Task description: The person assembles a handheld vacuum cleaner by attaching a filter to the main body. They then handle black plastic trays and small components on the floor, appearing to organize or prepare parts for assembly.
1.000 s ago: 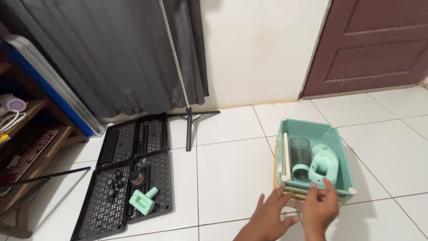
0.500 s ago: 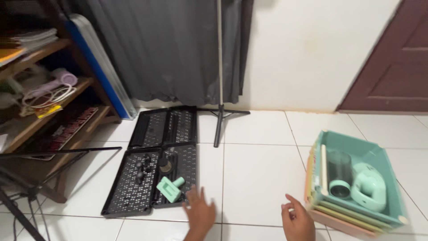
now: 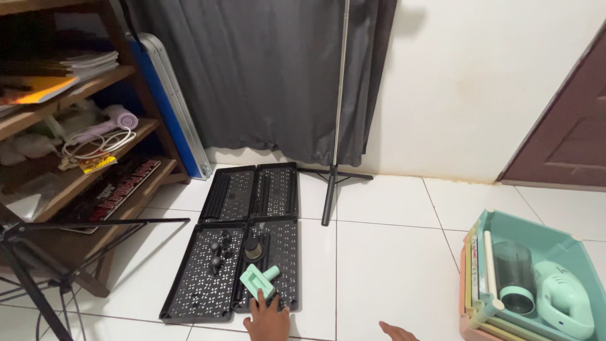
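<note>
Left hand (image 3: 267, 319), fingers spread and unclenched, tips touching the mint green nozzle piece (image 3: 259, 281) lying on black perforated tray (image 3: 208, 278) on floor. Right hand (image 3: 398, 331) at btm edge, mostly cut off; grip can't be told. Mint bin (image 3: 505, 224) w/ handheld vacuum (image 3: 565, 300) at right.

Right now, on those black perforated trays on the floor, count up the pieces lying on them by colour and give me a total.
Mint green: 1, the mint nozzle piece by the left hand
Black: 2, the small black fittings, though they blur against the black trays, so the count is unsure
Black and brass: 1, the round brush head
Total: 4
</note>
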